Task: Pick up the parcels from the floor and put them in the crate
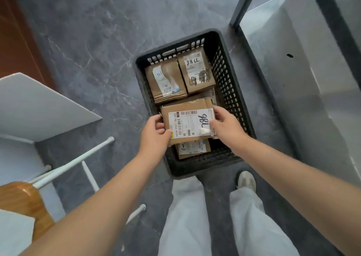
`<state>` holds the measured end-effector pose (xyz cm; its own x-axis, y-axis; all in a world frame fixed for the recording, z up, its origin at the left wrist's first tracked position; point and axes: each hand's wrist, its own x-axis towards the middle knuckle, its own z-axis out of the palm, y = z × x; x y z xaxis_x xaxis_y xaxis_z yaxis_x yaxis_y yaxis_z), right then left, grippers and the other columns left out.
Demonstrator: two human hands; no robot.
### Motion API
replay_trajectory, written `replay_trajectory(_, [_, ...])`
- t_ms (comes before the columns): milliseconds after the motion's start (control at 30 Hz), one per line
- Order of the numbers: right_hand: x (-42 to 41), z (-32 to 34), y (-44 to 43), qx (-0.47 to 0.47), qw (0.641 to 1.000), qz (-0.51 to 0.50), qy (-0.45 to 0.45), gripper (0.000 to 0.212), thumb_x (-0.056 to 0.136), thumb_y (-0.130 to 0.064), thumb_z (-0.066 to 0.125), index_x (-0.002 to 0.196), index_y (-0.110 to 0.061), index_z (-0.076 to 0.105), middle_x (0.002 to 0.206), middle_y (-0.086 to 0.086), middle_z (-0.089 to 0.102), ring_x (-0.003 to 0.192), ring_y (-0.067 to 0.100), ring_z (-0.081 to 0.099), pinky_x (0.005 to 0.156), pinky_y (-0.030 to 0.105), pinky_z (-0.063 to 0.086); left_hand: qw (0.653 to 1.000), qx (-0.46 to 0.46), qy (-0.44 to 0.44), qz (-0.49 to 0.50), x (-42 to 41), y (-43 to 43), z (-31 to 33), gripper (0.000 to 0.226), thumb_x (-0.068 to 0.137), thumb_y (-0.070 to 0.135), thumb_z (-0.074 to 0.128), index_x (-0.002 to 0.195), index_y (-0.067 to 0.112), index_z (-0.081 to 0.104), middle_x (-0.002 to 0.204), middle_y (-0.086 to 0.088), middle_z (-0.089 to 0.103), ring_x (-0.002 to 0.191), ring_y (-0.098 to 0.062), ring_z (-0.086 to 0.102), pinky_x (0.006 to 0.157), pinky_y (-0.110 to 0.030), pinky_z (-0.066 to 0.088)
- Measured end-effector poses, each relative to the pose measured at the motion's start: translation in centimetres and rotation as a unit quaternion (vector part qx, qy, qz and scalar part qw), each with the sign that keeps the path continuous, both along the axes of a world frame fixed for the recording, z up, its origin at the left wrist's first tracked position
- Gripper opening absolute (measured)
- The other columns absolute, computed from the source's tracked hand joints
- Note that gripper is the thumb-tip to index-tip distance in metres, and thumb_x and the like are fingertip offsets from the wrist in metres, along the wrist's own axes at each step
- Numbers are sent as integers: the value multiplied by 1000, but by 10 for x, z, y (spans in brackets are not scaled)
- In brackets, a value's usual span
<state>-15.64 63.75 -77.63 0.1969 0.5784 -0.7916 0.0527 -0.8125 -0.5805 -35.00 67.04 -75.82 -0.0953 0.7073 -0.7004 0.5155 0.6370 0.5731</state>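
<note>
Left hand (pixel 154 132) and right hand (pixel 226 125) curl their fingers round opposite edges of a flat brown cardboard parcel (pixel 185 105), keeping it level over the near half of the black lattice plastic crate (pixel 230 64), probably so it settles squarely on the labelled parcel (pixel 193 148) beneath. Its white label (pixel 190 124) reads "5028 P021-0U A03", with "786" in marker, upside down; 2 more brown parcels (pixel 166 80) lie at the far end.
</note>
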Motion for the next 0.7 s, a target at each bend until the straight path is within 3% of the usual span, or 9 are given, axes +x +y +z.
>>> replay_trajectory(100, [-15,-53,13,-16,999,11,-35,51,99,-3,43,142,-30,37,122,-3,63,102,15,65,83,41,60,999,2,17,-33,-2,11,-47,64,88,-2,62,141,22,37,98,8,55,87,-1,59,56,-7,49])
replay_trajectory(200, [-26,-98,23,-52,998,10,-43,42,98,-1,43,129,-30,38,117,1,63,95,19,65,77,49,60,997,16,41,-63,-1,17,-89,57,86,-2,63,129,28,41,117,-1,54,100,-10,60,76,-20,55])
replay_trajectory(267, [-33,-119,29,-63,996,17,-57,35,97,-3,46,121,-28,40,115,2,61,96,22,64,73,50,60,988,15,99,-118,-1,21,-109,42,87,5,65,118,27,50,123,0,46,99,-8,52,69,-9,45])
replay_trajectory(433, [-42,-145,38,4,990,42,-136,27,97,-14,53,118,-25,41,109,1,62,87,18,64,65,43,60,982,67,147,-100,10,25,-142,23,93,10,58,114,20,53,126,3,41,92,-5,44,72,-14,31])
replay_trajectory(500, [-44,-148,37,13,988,50,-144,27,98,-14,50,121,-26,42,109,-1,62,85,14,63,59,33,56,983,61,155,-80,10,22,-147,20,97,9,54,113,19,52,125,4,43,94,-5,45,66,-9,28])
replay_trajectory(600, [-48,-152,32,17,988,69,-139,33,101,-15,46,128,-33,41,110,-9,57,89,5,57,59,20,46,983,32,167,-72,4,12,-152,21,97,1,50,106,20,48,117,6,45,92,-5,46,59,-10,30])
replay_trajectory(700, [-43,-152,40,0,988,93,-125,39,102,-14,44,136,-33,39,112,-9,54,84,1,54,59,20,45,974,8,204,-97,6,18,-152,19,99,1,42,105,18,47,111,4,46,80,-2,47,59,-8,39])
